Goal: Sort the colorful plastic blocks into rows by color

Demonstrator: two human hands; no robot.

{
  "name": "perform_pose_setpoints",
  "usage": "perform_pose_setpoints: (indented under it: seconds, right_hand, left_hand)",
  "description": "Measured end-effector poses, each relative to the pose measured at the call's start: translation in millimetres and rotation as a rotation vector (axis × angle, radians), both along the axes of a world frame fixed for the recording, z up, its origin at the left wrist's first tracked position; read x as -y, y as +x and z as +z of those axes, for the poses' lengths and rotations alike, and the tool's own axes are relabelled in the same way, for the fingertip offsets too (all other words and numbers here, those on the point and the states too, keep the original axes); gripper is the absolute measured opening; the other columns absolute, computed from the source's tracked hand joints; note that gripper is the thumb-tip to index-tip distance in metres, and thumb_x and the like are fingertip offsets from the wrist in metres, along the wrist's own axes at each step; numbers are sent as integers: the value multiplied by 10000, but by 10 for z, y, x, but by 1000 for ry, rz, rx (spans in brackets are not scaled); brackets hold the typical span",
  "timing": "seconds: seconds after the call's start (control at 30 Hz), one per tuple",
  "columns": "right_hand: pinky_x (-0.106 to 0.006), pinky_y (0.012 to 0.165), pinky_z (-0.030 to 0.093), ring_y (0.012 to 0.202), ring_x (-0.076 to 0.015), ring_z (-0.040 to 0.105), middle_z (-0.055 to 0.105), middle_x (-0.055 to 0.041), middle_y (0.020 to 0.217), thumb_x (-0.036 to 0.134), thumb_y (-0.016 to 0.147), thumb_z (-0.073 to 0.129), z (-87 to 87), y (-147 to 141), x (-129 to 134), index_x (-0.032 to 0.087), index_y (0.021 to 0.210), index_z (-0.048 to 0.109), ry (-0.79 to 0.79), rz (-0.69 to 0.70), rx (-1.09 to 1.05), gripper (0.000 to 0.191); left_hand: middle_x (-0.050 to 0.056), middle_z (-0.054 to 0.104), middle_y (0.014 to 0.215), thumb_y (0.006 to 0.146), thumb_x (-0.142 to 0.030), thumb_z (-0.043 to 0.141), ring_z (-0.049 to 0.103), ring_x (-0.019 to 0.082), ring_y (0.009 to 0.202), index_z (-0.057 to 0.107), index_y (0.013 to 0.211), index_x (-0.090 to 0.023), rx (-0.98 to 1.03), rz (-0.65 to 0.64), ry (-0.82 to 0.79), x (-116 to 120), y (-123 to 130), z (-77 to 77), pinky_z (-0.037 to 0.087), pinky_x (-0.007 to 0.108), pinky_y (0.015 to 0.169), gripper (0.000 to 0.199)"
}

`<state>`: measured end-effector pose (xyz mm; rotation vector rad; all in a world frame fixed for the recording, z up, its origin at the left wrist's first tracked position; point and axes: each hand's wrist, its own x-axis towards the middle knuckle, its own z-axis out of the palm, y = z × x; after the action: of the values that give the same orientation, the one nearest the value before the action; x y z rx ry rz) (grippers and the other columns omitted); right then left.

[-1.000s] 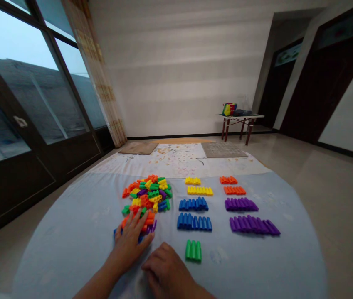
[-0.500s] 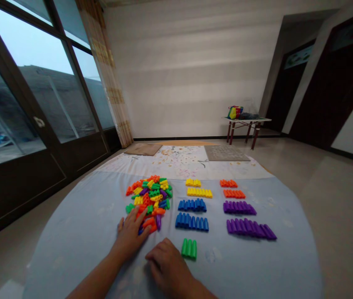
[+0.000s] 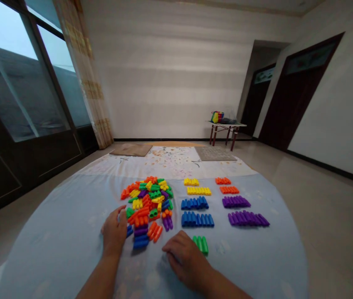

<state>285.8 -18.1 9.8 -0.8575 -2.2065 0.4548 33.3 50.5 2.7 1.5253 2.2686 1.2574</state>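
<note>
A mixed heap of coloured plastic pieces lies left of centre on the blue cloth. My left hand rests at the heap's left edge, fingers partly bent, near a small blue piece. My right hand is closed above the cloth, just left of a green row; whatever its fingers hold, if anything, is hidden. Right of the heap lie yellow rows, blue rows, orange rows and purple rows. A blue block sits at the heap's near edge.
The round table's far part has a flowered cloth with a brown mat at the left and a grey mat at the right. A small side table with a colourful bag stands by the back wall.
My left hand has moved left off the heap's near pieces, uncovering blue, purple and orange ones. My right hand stays closed beside the green row. The head view has turned slightly right.
</note>
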Motion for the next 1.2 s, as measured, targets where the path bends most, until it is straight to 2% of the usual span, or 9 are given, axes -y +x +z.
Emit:
perform_pose_setpoints:
  seconds: [0.13,0.3,0.43,0.6,0.67,0.73,0.93,1.07,1.2]
  right_hand:
    - [-326,852,409,934,-178,515,620,-53,963,92,799,497,132,-141,-196,200,998,591,15,-31,131,245]
    - [-369,935,359,1058,-205,478,583,-77,1133,188,779,586,159,-446,-468,206,1122,555,37,14,340,345]
    - [-352,900,377,1021,-211,491,621,-85,1051,160,821,520,202,-575,-542,194,1101,582,25,-34,435,289]
    - [-298,833,414,918,-183,572,638,-88,1017,250,854,475,340,-514,-417,176,1236,493,-228,-109,325,389]
    - [-257,723,440,801,-161,603,661,-59,920,269,850,468,357,-466,-359,183,1252,473,-397,-75,328,411]
    - [-259,690,445,773,-167,612,670,-57,888,278,852,452,346,-425,-325,181,1201,523,-461,-44,377,370]
    - [-306,953,366,1081,-202,496,589,-110,1110,237,811,520,333,-331,-296,144,1135,577,-170,-101,282,342]
    - [-340,946,374,1077,-219,492,572,-96,1148,266,747,612,332,-305,-305,179,1181,546,-116,33,384,447]
    - [-368,877,407,1015,-244,526,608,-101,1086,290,762,598,308,-323,-346,182,1169,557,-111,54,544,423]
  left_hand:
    - [107,643,1065,804,-441,278,570,211,1017,607,1019,-147,153,-34,62,35,-42,17,428,325,917,490]
    - [88,670,969,797,-433,294,596,208,946,629,931,-162,191,-72,88,60,-38,37,453,322,865,452]
    - [72,674,939,806,-423,298,599,200,919,630,925,-172,183,-77,115,64,-46,-16,459,315,838,433]
    - [67,679,895,805,-418,301,606,197,871,635,899,-174,176,-77,150,61,-40,-49,466,319,812,424]
    - [68,681,877,802,-420,304,608,196,856,636,882,-173,171,-74,162,60,-26,-41,469,316,798,421]
    - [70,682,876,800,-420,307,610,195,852,639,873,-171,165,-68,161,60,-12,-31,470,311,790,422]
    - [61,685,893,795,-410,311,611,195,863,648,896,-178,148,-55,126,76,-1,-6,469,305,791,422]
    - [70,681,920,794,-426,305,608,203,886,644,910,-172,134,-71,83,75,-17,3,466,315,808,440]
    - [66,678,911,787,-439,308,605,217,876,647,924,-179,103,-70,41,38,-52,-12,474,334,774,449]
